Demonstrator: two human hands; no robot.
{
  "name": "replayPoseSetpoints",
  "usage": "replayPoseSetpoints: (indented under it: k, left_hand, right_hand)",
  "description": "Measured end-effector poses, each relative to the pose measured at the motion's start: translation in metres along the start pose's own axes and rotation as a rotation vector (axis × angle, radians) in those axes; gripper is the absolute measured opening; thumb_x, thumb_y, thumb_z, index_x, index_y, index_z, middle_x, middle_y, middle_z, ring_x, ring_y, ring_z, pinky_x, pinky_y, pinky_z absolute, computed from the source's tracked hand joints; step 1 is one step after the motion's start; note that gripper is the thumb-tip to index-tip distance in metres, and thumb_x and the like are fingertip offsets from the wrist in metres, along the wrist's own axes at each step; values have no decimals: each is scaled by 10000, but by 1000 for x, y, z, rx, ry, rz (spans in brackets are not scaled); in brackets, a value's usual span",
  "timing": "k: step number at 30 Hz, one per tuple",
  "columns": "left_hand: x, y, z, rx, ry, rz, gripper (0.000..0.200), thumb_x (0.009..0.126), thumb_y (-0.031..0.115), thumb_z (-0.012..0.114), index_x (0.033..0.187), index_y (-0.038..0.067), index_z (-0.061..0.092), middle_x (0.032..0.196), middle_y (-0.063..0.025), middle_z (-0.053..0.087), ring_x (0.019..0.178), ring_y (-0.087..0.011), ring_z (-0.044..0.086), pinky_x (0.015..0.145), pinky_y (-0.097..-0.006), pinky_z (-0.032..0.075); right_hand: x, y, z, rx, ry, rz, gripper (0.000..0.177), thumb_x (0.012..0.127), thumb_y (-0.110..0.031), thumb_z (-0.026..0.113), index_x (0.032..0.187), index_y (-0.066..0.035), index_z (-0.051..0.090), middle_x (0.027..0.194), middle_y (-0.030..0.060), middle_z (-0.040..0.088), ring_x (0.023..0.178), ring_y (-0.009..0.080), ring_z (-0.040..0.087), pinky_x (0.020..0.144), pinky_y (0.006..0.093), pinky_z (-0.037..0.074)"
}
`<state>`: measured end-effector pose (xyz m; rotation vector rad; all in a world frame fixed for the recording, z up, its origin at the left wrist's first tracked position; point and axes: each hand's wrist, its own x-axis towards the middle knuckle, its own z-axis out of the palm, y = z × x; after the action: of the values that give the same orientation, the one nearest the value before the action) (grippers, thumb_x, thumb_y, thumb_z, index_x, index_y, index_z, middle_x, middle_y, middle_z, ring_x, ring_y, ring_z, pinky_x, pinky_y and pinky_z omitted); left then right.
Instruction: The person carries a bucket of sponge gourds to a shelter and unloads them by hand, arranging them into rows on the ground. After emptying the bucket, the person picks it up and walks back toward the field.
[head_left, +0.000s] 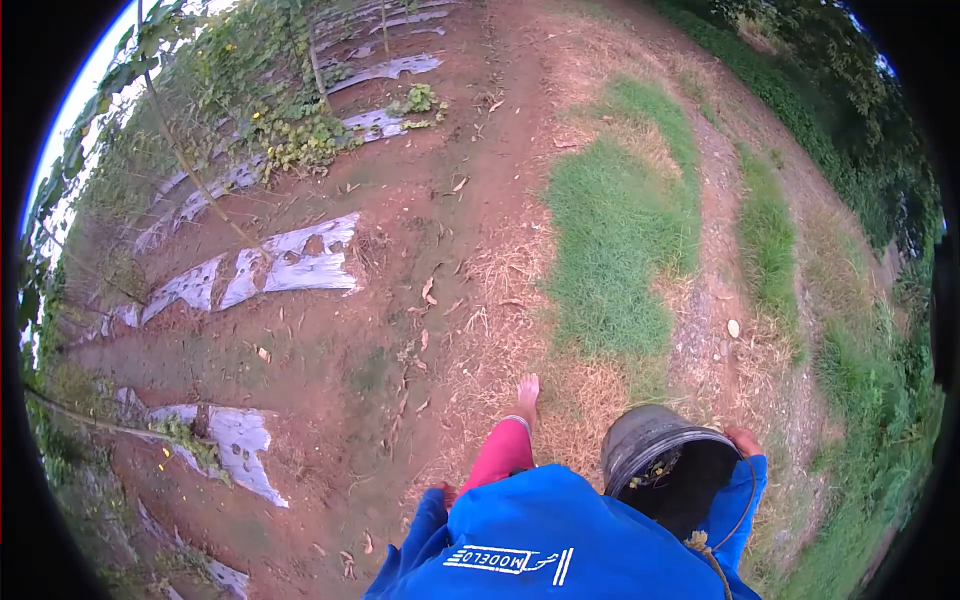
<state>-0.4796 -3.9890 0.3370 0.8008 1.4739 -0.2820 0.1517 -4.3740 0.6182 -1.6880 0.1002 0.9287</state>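
Note:
A dark bucket [640,435] is carried at my right side, tilted so that its mouth faces up toward me. My right hand [742,440] grips its far outer side near the rim, with the blue sleeve wrapped around the bucket. Inside, a few small yellowish-green bits show against the dark interior. A thin wire handle with a frayed cord hangs over the near side. My left hand [443,491] hangs low beside my pink trouser leg, mostly covered by sleeve and leg; its fingers are too small to make out.
A bare foot [528,392] steps on dry grass along a dirt path. Planting beds with torn silver plastic mulch [310,255], poles and leafy vines lie on the left. Green grass [620,230], a gravelly track and dense bushes [850,130] run along the right.

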Motion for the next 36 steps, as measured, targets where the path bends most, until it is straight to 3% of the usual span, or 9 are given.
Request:
replayPoseSetpoints:
  k: [3,5,7,9,11,15,20,25,36]
  left_hand:
    - [87,56,13,-414,-130,-150,320,806,322,565,927,33,630,804,-136,637,615,-263,588,510,-376,451]
    - [79,164,48,-382,54,-128,216,845,262,506,697,117,566,571,-40,498,471,-211,454,454,-362,401]
    - [156,246,43,-359,-422,-144,195,838,269,518,751,112,595,620,-42,547,501,-193,492,470,-347,414]
    - [155,354,87,-325,20,172,183,837,267,522,808,120,625,670,-43,587,528,-190,522,490,-361,435]
    - [159,482,109,-303,-224,373,186,840,274,542,846,118,644,695,-39,607,526,-161,550,478,-330,448]
    - [5,764,192,-215,-201,800,279,912,338,521,821,79,571,709,-43,609,581,-128,567,518,-292,485]
    - [-245,940,242,-98,-553,1619,181,934,200,502,952,20,505,897,-105,596,780,-148,566,703,-304,469]
    - [-333,1024,310,-247,-1250,1808,359,859,289,559,995,-43,566,913,-207,578,783,-286,580,725,-357,453]
    - [-314,1222,387,-37,-1358,1907,481,915,484,480,1212,114,560,968,-220,623,767,-305,595,613,-408,487]
  right_hand:
    - [38,-73,30,-944,15,-959,211,841,-183,630,987,-34,663,983,101,626,945,182,591,866,316,457]
    - [102,-92,1,-759,61,-751,243,838,-178,626,1030,-30,648,979,98,628,934,189,592,858,321,461]
    - [139,-136,6,-547,115,-564,229,830,-173,622,1008,-30,647,958,104,626,915,202,593,839,328,462]
    - [167,-190,27,-487,152,-550,216,821,-168,619,985,-31,646,937,109,624,896,216,594,820,335,464]
    - [193,-237,47,-507,164,-613,203,813,-164,616,963,-31,645,916,115,622,877,229,594,801,342,465]
    - [257,-310,79,-578,168,-749,177,796,-154,610,919,-31,644,875,126,619,839,256,596,764,357,467]
    - [353,-375,97,-913,119,-1071,147,775,-143,602,863,-32,642,823,140,614,792,290,598,717,375,470]
    - [431,-472,133,-722,61,-920,170,766,-96,623,889,23,624,907,149,611,858,255,593,773,332,455]
    - [676,-617,104,-155,-44,-1,254,869,-262,634,708,-67,607,599,-20,565,540,51,492,511,217,368]
